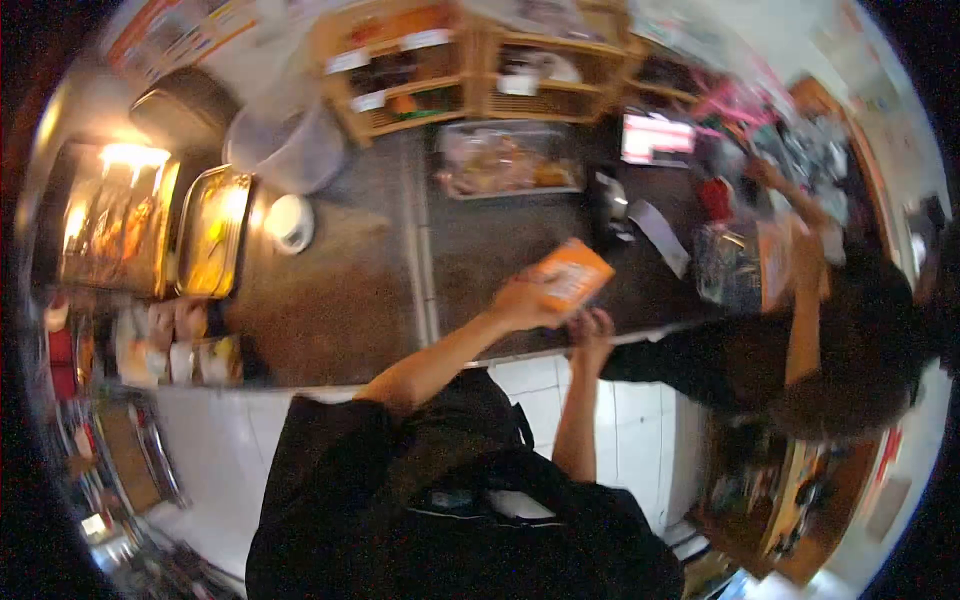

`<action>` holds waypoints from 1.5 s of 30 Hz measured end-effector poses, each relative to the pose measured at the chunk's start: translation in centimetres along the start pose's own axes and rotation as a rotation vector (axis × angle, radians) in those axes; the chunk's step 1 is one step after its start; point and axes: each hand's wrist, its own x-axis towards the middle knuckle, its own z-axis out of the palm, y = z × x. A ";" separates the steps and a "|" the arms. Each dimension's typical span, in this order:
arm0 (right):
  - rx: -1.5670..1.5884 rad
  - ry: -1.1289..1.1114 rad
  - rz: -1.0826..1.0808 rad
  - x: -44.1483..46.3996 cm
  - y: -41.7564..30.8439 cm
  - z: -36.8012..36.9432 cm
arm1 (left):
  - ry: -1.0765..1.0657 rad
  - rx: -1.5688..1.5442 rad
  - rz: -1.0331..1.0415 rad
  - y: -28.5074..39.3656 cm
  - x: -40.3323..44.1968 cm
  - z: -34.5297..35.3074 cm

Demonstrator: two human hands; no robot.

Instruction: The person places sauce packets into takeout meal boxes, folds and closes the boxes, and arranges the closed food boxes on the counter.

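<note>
An orange packet (575, 272) with pale markings is held above the front edge of the dark counter (330, 300). My left hand (527, 303) grips it from its left side, fingers closed on it. Just below the packet's lower right corner is my right hand (592, 332), its fingers raised and blurred. Whether that hand touches the packet or holds anything cannot be made out.
A clear container (510, 160) of food stands at the back, below wooden shelves (480, 75). Trays (213, 232), a white cup (290, 223) and a plastic tub (285, 150) are at left. A lit screen (657, 139) and a co-worker's arm (805, 260) are at right.
</note>
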 end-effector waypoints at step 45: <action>-0.960 -1.078 -0.025 -32.0 21.0 35.9 | 0.814 -0.509 -0.534 -22.1 -50.3 -26.7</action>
